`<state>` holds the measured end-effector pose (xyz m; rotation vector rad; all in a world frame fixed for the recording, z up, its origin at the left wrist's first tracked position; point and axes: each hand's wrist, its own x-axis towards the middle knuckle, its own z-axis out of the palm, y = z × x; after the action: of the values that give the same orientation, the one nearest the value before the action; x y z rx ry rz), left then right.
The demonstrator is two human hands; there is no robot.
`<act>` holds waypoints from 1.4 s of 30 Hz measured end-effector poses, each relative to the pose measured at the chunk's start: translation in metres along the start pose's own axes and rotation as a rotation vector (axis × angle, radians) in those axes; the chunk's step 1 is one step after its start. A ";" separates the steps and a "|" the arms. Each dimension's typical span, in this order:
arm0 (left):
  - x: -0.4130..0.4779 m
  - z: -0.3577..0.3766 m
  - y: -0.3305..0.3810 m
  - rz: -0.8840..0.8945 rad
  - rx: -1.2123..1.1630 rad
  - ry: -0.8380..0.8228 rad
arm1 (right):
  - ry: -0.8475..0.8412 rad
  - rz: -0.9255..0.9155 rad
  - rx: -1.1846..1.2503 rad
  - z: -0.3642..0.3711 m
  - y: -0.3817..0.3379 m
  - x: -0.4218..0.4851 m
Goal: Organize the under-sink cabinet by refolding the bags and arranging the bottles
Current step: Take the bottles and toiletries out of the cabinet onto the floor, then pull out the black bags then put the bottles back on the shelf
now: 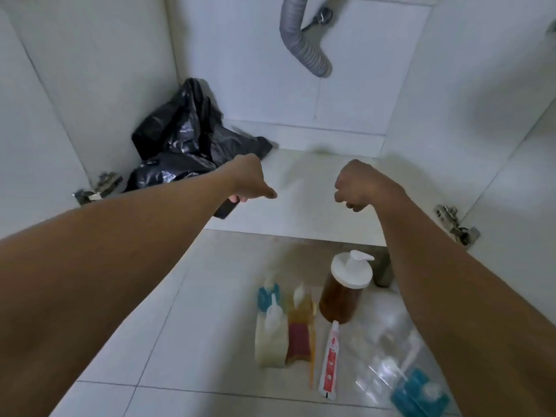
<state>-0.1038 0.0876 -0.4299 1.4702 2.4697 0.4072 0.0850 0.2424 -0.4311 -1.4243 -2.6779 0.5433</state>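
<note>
The crumpled black plastic bags [186,139] lie in the cabinet's 10 o'clock corner. At their 5 o'clock, the left hand [249,182] has its fingers curled round a small dark flat object [224,209]. The right hand [358,185] has its fingers curled, holding nothing visible. An amber pump bottle [343,293] stands on the tiled floor [180,326] at 6 o'clock.

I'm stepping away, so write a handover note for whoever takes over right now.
Left hand grips a small dark item; right hand is curled, holding nothing visible.
Black bags lie crumpled in the back left corner of the cabinet.
Bottles and a tube are out on the floor in front.
Done: bottles out.
Left: fold bags, arrange bottles inside.
</note>
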 end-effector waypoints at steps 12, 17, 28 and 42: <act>0.055 -0.049 -0.196 -0.408 -0.158 0.542 | 0.084 -0.335 0.315 0.115 -0.193 0.098; 0.096 -0.028 -0.223 -0.413 -0.430 0.530 | 0.028 -0.193 0.576 0.158 -0.225 0.152; 0.140 0.009 -0.271 -0.397 -0.564 0.230 | -0.278 -0.325 0.469 0.203 -0.265 0.211; 0.135 0.024 -0.272 -0.217 -0.199 0.156 | -0.039 -0.376 -0.028 0.220 -0.265 0.211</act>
<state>-0.3812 0.0858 -0.5568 1.1190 2.5844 0.7231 -0.2929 0.2170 -0.5716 -0.8838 -2.8894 0.5034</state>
